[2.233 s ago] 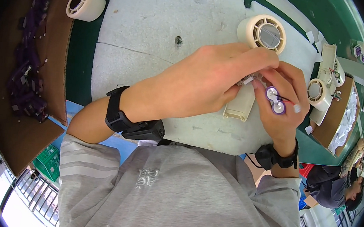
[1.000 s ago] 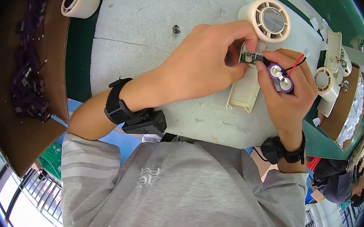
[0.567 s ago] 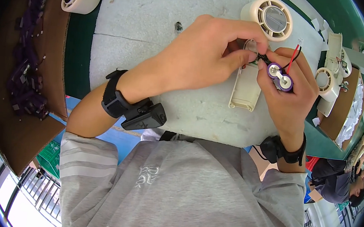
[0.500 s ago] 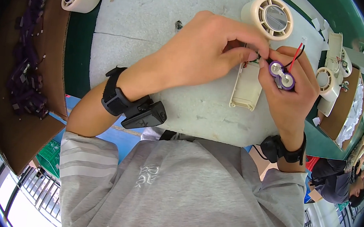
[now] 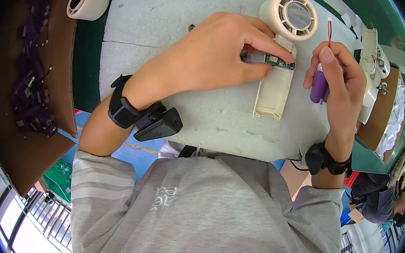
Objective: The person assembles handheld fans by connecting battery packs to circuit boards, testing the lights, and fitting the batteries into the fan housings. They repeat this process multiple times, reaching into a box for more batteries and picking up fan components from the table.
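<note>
My left hand (image 5: 219,55) reaches across the small cream fan's open handle (image 5: 274,92), its thumb and index finger pinching the handle from either side. Between those fingers a green circuit board (image 5: 279,61) lies inside the handle. The fan's round head (image 5: 293,14), with a spoked ring, is at the far end. To the right, my right hand (image 5: 340,83) is closed around a purple battery pack (image 5: 319,86) held upright, apart from the fan. Red and black leads (image 5: 329,31) with a white plug rise above its fingers.
A cardboard box (image 5: 55,63) at left holds a heap of purple battery packs (image 5: 32,76). Another fan (image 5: 88,2) lies at far left, and more fan parts (image 5: 374,75) at right beside a box of white pieces (image 5: 392,125). A person (image 5: 381,197) is at far right.
My right hand has moved right, away from the fan, and turned the battery pack upright. My left thumb and index finger have spread over the circuit board, which now shows in the handle.
</note>
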`<action>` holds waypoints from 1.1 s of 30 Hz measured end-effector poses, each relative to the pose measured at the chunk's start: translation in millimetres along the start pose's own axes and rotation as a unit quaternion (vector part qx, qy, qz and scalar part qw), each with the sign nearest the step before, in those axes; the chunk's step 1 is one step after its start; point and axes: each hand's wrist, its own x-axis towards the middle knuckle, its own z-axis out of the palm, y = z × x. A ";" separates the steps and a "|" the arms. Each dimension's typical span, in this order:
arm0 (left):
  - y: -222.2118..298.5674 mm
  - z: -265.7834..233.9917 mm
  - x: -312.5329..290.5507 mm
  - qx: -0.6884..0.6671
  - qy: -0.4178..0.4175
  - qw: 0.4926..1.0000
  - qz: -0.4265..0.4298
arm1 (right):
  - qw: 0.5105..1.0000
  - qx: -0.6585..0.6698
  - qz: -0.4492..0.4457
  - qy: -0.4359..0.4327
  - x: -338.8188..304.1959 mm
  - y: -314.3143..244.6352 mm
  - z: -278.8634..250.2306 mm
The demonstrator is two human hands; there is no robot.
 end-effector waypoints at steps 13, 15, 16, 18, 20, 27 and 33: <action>5.9 9.5 -2.7 -0.051 0.073 0.989 -0.114 | 0.979 -0.184 -0.089 -0.004 -4.3 -4.4 9.9; 6.2 10.2 -3.0 -0.067 0.092 0.986 -0.126 | 0.966 -0.229 -0.118 -0.014 -4.0 -4.6 10.1; 6.0 10.8 -3.1 -0.059 0.094 0.986 -0.127 | 0.966 -0.229 -0.119 -0.014 -3.8 -3.7 10.7; 5.7 11.4 -3.6 -0.045 0.100 0.986 -0.128 | 0.958 -0.242 -0.155 0.005 -3.8 -1.0 13.9; 3.9 10.4 -3.6 -0.037 0.093 0.988 -0.120 | 0.953 -0.249 -0.174 0.013 -4.3 0.9 17.5; 4.6 5.6 -0.8 -0.084 0.070 0.983 -0.144 | 0.873 -0.367 -0.317 0.055 -6.6 0.2 18.1; 6.2 2.6 -0.6 -0.067 0.044 0.988 -0.128 | 0.858 -0.392 -0.331 0.020 -7.7 5.4 22.4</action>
